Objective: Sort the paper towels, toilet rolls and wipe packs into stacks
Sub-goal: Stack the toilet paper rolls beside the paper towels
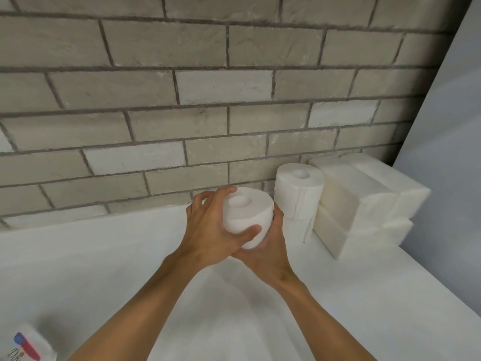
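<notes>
The left grip (208, 230) and right grip (268, 246) both curl round 1 roll (247, 214), held above the surface (104, 256) just left of the 2-roll stack (299, 194). Roll-stacking looks in hand; next, lift it squarely onto that stack.

We hold a tilted white toilet roll (247, 217) above the surface (104, 256); two rolls (299, 194) stand stacked beside stacked towel packs (364, 201).

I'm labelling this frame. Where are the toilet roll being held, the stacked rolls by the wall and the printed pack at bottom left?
held toilet roll (249, 216): head view, its side wall.
roll stack (296, 198): head view, top roll's side.
wipe pack (26, 343): head view, its printed face.
</notes>
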The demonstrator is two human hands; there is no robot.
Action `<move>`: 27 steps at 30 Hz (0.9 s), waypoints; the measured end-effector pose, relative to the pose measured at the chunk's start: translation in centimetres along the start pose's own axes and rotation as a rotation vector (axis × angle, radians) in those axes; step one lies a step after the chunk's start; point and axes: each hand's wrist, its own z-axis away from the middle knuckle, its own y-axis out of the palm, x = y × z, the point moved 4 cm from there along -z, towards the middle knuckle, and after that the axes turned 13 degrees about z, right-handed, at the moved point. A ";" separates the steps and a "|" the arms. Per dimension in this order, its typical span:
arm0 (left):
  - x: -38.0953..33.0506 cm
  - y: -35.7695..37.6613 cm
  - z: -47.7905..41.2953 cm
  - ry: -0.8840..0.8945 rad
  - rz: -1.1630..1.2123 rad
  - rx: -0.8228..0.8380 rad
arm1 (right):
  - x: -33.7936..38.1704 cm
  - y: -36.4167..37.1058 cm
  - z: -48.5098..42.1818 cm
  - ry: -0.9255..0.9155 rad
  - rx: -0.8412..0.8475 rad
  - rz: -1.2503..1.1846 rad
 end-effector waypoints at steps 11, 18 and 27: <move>0.9 0.6 -1.5 -0.195 0.503 -0.023 | 1.8 -1.2 -2.2 -0.023 0.012 -0.013; 1.3 2.1 -2.8 -0.260 0.734 -0.094 | 2.7 -1.7 -2.6 -0.028 0.042 -0.088; 3.1 4.5 -5.6 -0.117 0.654 -0.189 | 0.6 -3.8 -4.8 -0.013 0.046 0.044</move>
